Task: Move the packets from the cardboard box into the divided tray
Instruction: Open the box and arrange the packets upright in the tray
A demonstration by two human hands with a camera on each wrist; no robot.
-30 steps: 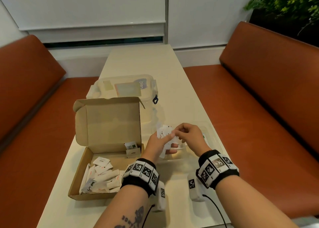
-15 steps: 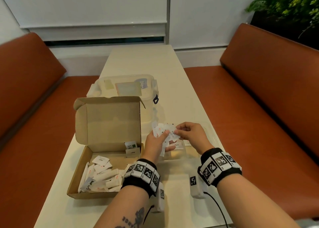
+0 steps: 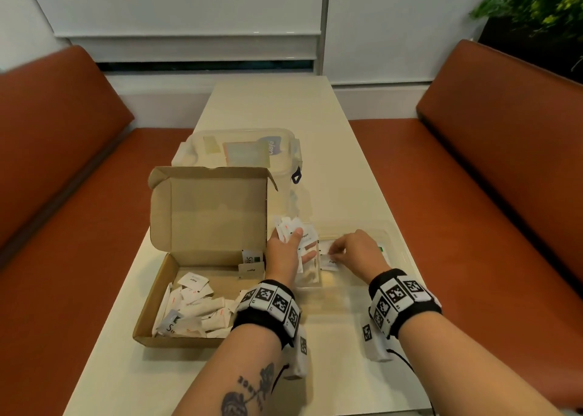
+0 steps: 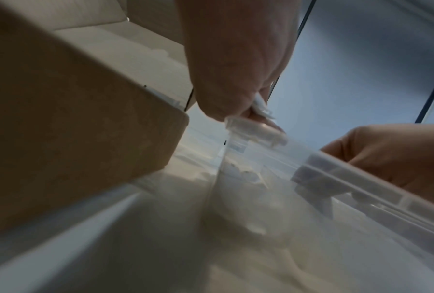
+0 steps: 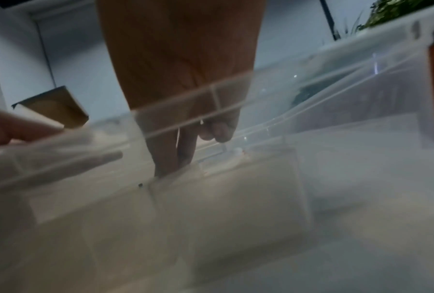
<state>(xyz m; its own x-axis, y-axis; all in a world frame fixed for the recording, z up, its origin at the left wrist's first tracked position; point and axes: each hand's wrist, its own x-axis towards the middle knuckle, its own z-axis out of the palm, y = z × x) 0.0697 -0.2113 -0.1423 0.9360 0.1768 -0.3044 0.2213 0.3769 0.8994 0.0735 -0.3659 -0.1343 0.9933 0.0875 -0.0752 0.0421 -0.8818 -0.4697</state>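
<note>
On the left of the cream table sits the open cardboard box, lid flap upright, with loose white packets heaped in its near end. Behind it stands a lidded clear plastic container. Just right of the box, the left hand grips a fanned bunch of packets, thumb curled over them, above the left end of the clear divided tray. Further right, the right hand reaches down into the tray, its fingertips pinching a single white packet low in a compartment; which compartment I cannot tell
</note>
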